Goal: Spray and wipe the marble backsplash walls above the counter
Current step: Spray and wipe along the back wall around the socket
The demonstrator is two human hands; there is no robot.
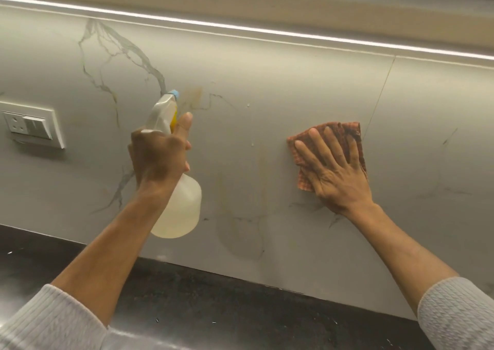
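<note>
Backsplash [267, 87] rose above dark counter [213, 296]; my L hand [157, 157] gripped spray bottle [179, 205], nozzle aimed at wall, R hand [334, 173] spread flat, pressing orange cloth [344, 133] onto marble nr panel seam

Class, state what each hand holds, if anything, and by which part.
The left hand grips the spray bottle by its neck. The right hand presses a cloth flat against the backsplash.

bare wall [240, 141] btwn hands, socket [32, 125] far left
</note>
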